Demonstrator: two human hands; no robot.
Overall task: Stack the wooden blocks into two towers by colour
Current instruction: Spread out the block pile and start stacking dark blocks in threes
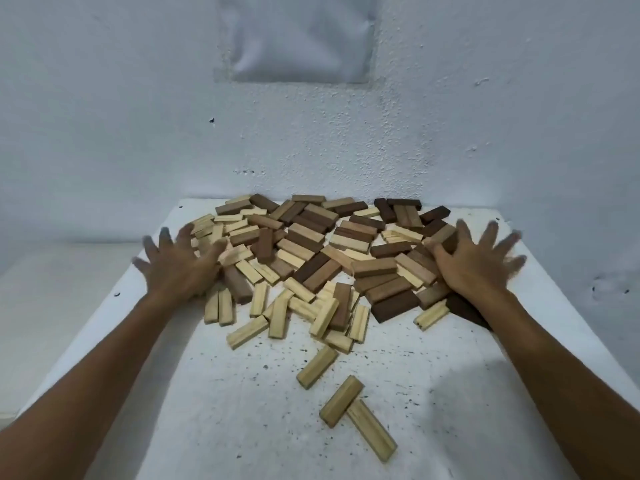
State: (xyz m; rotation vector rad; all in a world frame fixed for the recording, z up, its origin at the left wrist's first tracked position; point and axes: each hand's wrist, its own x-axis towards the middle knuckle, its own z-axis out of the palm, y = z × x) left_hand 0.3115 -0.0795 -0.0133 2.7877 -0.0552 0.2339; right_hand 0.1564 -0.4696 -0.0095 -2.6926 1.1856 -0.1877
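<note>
A loose heap of wooden blocks [311, 251] covers the far half of the white table [242, 410], pale and dark brown pieces mixed and lying flat. My left hand [180, 261] is spread, fingers straight, at the heap's left edge and touches pale blocks there. My right hand [478, 261] is spread at the right edge, its thumb against dark blocks. Both hands are motion-blurred and hold nothing. A few pale blocks lie apart nearer me: one [317, 366] alone, and two [341, 406] crossed in a T shape.
A rough white wall [138, 116] rises directly behind the table's far edge, with a pale sheet [301, 39] fixed to it. The table's left edge drops to a lower white surface [52, 289]. Dark specks dot the near tabletop.
</note>
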